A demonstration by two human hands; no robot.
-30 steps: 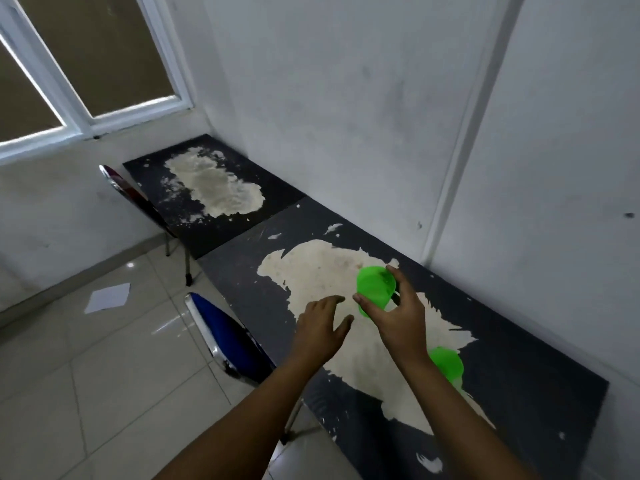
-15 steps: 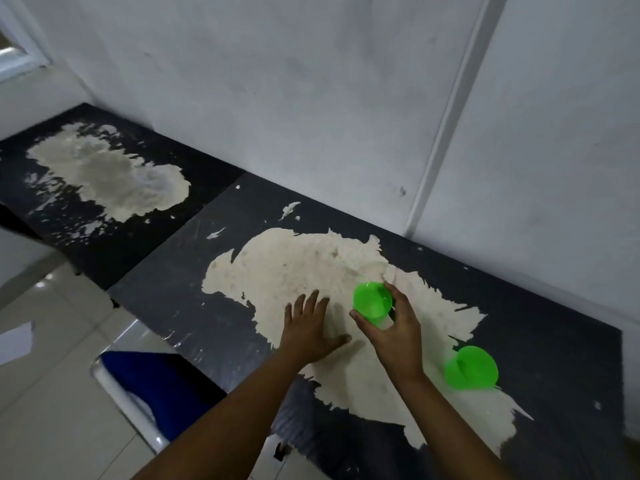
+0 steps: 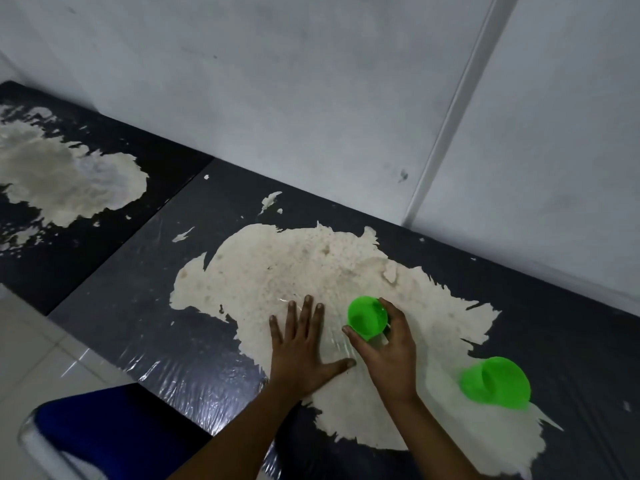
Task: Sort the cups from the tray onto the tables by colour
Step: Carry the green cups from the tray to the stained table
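My right hand (image 3: 388, 351) grips a green cup (image 3: 366, 317) between thumb and fingers, low over the worn pale patch of the near black table (image 3: 221, 216); whether the cup touches the top I cannot tell. My left hand (image 3: 304, 344) lies flat on the table just left of it, fingers spread and straight. A second green cup (image 3: 497, 383) stands upside down on the same table, to the right of my right arm. No tray is in view.
A second black table (image 3: 104, 140) with its own pale worn patch adjoins on the left. A blue chair (image 3: 110, 434) stands at the near table's front edge. A white wall runs right behind both tables, tiled floor at lower left.
The view has swung right and down toward the near table. My left hand came down flat on the top. My right hand lowered the green cup closer to the surface.
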